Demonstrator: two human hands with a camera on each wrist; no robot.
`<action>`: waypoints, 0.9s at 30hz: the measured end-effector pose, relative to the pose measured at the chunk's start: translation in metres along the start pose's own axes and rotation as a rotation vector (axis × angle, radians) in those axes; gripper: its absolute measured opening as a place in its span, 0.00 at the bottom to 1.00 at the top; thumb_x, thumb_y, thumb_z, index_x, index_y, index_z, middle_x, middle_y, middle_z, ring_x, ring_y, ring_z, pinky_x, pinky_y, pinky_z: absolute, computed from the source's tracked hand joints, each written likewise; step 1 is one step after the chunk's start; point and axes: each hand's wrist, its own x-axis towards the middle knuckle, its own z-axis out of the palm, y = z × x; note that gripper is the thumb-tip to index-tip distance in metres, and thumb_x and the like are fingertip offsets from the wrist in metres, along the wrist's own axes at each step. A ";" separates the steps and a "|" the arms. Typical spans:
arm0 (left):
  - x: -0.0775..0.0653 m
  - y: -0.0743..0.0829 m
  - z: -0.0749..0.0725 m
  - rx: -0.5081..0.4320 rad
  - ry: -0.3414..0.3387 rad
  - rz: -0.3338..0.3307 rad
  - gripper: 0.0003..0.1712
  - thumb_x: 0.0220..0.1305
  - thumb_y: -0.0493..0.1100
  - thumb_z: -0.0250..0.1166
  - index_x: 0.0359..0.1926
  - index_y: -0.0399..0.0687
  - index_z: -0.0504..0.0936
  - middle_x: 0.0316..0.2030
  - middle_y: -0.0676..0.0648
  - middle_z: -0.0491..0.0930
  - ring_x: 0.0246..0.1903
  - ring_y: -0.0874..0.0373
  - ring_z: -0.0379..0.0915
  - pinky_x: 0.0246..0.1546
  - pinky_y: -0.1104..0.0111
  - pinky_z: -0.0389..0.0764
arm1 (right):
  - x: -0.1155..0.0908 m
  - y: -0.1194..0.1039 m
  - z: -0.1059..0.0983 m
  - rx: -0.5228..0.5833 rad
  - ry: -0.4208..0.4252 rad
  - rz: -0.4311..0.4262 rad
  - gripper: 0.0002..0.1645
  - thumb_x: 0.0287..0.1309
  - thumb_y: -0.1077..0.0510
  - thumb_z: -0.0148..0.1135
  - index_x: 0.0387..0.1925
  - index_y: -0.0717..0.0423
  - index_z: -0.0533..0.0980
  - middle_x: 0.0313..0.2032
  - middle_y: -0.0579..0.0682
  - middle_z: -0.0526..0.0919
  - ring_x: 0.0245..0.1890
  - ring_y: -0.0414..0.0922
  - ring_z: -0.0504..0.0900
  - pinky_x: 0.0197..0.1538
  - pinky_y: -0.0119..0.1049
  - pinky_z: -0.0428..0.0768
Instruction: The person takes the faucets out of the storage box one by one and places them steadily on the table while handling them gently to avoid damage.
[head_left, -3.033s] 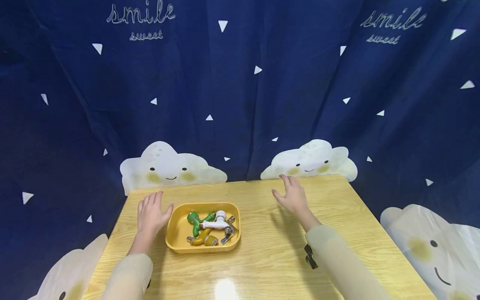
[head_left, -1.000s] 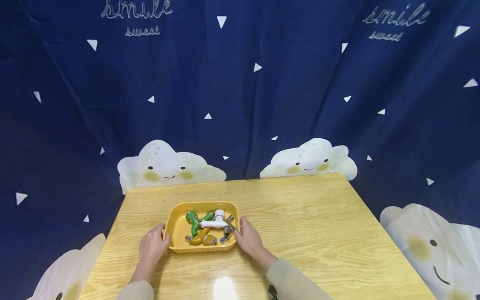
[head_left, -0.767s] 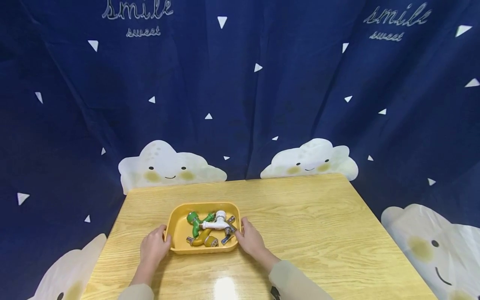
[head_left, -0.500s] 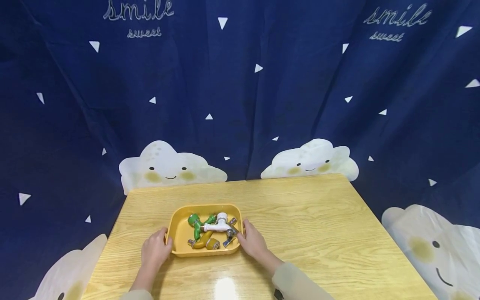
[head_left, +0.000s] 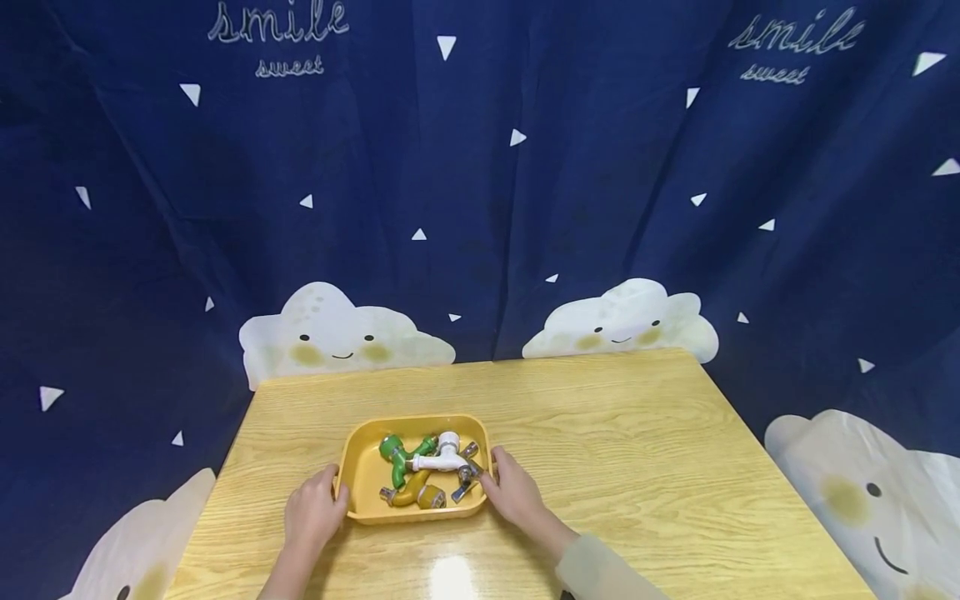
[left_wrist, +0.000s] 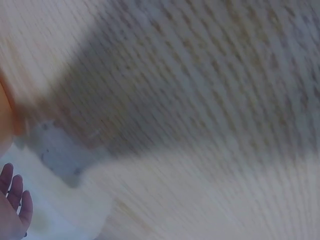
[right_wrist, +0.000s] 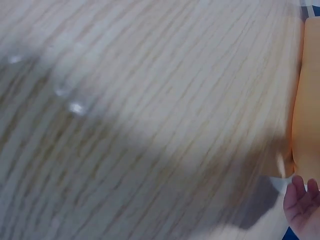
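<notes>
A yellow plastic tray point(head_left: 363, 477) lies towards the front left of the table in the head view. My left hand point(head_left: 312, 510) holds its left end, thumb at the near corner. At the opposite end my right hand point(head_left: 519, 493) grips the tray, thumb over the rim. Inside are a green tap point(head_left: 399, 458), a white tap point(head_left: 442, 460), a yellow-brown tap point(head_left: 412, 492) and a metal tap point(head_left: 467, 477) partly under the white one. Each wrist view shows only fingertips, the left fingers point(left_wrist: 16, 190) and right fingers point(right_wrist: 299, 192), near an orange-looking tray edge.
The light wooden table point(head_left: 615, 433) stretches out to the right of the tray and behind it. A dark blue curtain point(head_left: 480, 183) with cloud prints hangs behind the table and along its sides.
Both hands came in from either side to the tray's ends. Since then the tray, with the taps in it, has slid a little towards me and slightly right.
</notes>
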 end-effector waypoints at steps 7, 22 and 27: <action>-0.004 0.003 -0.003 0.001 -0.028 -0.006 0.18 0.54 0.40 0.58 0.45 0.35 0.77 0.23 0.46 0.77 0.22 0.53 0.72 0.26 0.57 0.73 | -0.005 0.001 -0.002 -0.002 0.002 -0.010 0.13 0.54 0.52 0.53 0.40 0.53 0.69 0.21 0.42 0.65 0.16 0.37 0.63 0.17 0.30 0.64; -0.016 0.008 -0.005 0.010 -0.032 0.012 0.19 0.53 0.41 0.58 0.45 0.34 0.77 0.23 0.47 0.77 0.22 0.54 0.72 0.27 0.56 0.74 | -0.020 0.003 -0.004 -0.002 0.006 0.000 0.14 0.55 0.52 0.54 0.43 0.52 0.69 0.21 0.41 0.65 0.16 0.37 0.62 0.18 0.30 0.63; -0.017 0.009 -0.004 0.019 -0.018 0.022 0.19 0.54 0.42 0.58 0.45 0.35 0.77 0.32 0.40 0.81 0.29 0.45 0.77 0.32 0.52 0.75 | -0.020 0.004 -0.004 0.001 0.011 -0.007 0.15 0.55 0.52 0.54 0.44 0.53 0.69 0.22 0.41 0.65 0.16 0.36 0.62 0.17 0.30 0.63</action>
